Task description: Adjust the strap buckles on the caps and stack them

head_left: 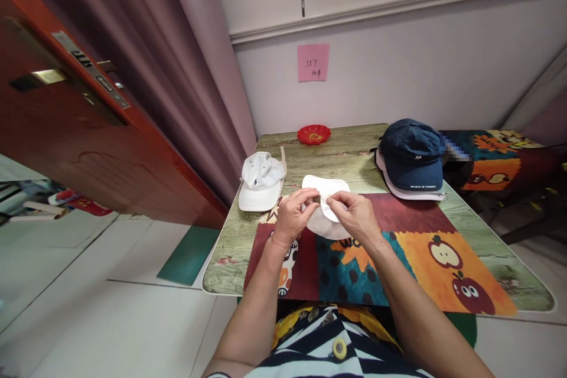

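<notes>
A white cap lies at the middle of the table, its brim pointing away from me. Both hands are at its back strap. My left hand pinches the strap's left part, near a small dark piece between the hands. On the right, my right hand pinches the strap's other part between thumb and forefinger. A second white cap with a small dark logo sits to the left, its strap sticking up. At the right, a navy cap rests on top of a pale one.
A red scalloped dish stands near the table's back edge. Under my hands lies a colourful patterned mat on the wooden-look table. A brown door and a curtain are at left. A pink note is on the wall.
</notes>
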The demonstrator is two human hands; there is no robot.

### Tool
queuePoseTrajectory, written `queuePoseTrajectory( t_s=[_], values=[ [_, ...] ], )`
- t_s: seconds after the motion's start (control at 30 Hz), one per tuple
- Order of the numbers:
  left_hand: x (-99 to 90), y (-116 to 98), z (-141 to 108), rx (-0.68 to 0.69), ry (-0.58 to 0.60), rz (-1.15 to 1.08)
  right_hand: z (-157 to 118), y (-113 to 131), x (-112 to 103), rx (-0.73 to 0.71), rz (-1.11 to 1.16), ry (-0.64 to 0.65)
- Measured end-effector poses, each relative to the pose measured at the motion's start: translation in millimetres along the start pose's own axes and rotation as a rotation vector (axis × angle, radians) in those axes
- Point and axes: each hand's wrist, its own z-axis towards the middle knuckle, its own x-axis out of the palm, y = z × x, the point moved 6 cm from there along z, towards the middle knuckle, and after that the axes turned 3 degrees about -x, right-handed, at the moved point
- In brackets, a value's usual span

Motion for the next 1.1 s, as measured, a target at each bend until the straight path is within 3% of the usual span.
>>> queuePoseTrajectory(
  t_s=[0.2,0.33,0.7,0.97,1.1],
  values=[
    [-8.7,-18,-3,0.039,0.022,0.146,0,1,4,-0.028,0.019,0.047],
    [-13.3,-22,-3,-0.023,0.031,0.108,1,4,7,-0.060,0.004,0.083],
    [-0.8,13,-14,-0.610,-0.066,-0.738,3,6,21,-0.068,0.097,0.084],
    [-7.8,18,-16,-0.652,-0.154,-0.750,-5,5,1,-0.111,-0.011,0.174],
    [-0.1,20,-16,-0.670,-0.046,-0.850,2,2,-3,-0.144,-0.070,0.146]
  ],
)
